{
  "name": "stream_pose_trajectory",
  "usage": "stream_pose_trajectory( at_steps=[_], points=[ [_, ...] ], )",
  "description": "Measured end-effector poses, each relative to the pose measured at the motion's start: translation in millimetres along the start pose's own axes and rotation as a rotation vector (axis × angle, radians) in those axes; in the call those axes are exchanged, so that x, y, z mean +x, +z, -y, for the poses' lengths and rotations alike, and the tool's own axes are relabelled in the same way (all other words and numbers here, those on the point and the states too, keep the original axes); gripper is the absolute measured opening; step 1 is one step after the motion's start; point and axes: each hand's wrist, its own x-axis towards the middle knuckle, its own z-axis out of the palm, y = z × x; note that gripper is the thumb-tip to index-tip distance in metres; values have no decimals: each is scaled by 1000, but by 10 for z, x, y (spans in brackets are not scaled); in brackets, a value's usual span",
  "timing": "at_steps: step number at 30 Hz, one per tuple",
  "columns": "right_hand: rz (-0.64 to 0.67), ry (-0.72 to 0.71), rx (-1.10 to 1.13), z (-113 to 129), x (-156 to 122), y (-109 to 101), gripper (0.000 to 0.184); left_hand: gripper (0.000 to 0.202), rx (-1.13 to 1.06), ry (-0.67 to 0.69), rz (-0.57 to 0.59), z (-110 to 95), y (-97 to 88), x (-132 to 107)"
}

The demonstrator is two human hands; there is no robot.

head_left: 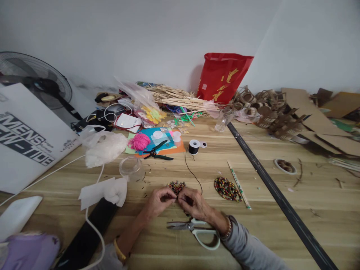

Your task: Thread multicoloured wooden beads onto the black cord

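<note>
My left hand (159,202) and my right hand (195,202) meet fingertip to fingertip over the wood-look table, both closed in a pinch. Black cord (194,174) runs from a spool (194,147) down to my right hand. Whatever sits in my left fingertips is too small to make out. Just beyond the fingers lies a small heap of multicoloured beads (176,185), and a few more beads show below my right hand. Scissors with pale handles (206,243) lie partly under my right wrist. A coiled string of beads (227,188) rests to the right.
Beside the coil is a thin stick (239,184). Black pliers (156,152) and pink yarn (139,141) lie on coloured sheets. A clear plastic tub (131,168) stands left. A black strip (261,170) crosses the table; a red bag (223,78) stands behind.
</note>
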Motion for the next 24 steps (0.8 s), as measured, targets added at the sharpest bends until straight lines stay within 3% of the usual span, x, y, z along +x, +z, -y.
stream_pose_trajectory(
  at_steps=[24],
  points=[
    [-13,30,-3,-12,-11,-1,17,8,-6,28,-22,-52,-8,-8]
  ],
)
